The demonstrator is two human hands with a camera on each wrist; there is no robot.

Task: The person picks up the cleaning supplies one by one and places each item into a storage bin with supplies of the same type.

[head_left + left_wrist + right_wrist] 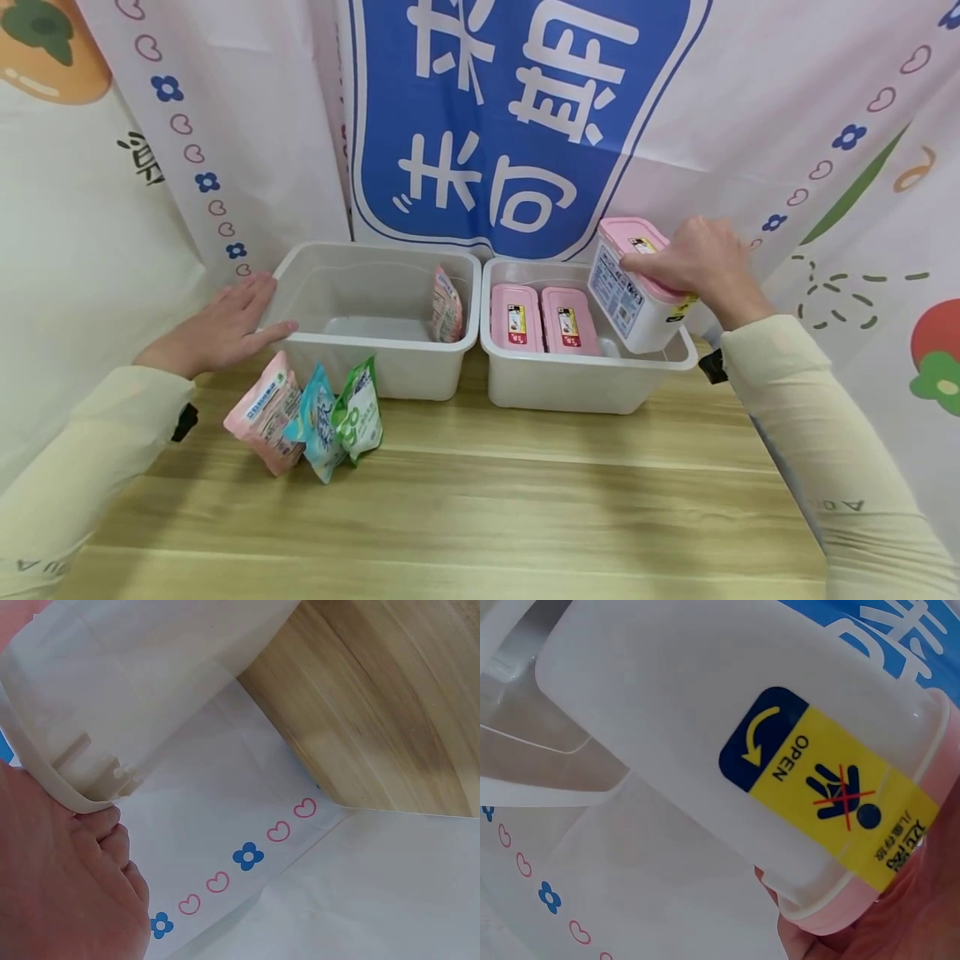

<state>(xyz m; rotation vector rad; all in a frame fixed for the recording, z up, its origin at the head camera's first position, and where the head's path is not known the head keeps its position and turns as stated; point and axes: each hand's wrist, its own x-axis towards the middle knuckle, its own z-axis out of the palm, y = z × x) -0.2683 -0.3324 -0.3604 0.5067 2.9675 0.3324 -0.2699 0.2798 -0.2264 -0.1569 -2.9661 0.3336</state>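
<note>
In the head view my right hand (693, 262) grips a white box with a pink lid (626, 292) by its lid, tilted over the right side of the right bin (577, 383). Up close, the right wrist view shows the box's yellow OPEN sticker (832, 795). Two more pink-lidded boxes (516, 321) stand side by side in that bin. My left hand (217, 325) rests at the left end of the left bin (405, 358), touching its rim (56, 784). A pink pouch (447, 307) stands inside that bin at its right end.
In front of the left bin stand a pink pouch (268, 415), a blue pouch (318, 425) and a green pouch (360, 410), close together. Beneath everything is a wood-grain table (480, 508). A printed cloth (480, 125) hangs behind the bins.
</note>
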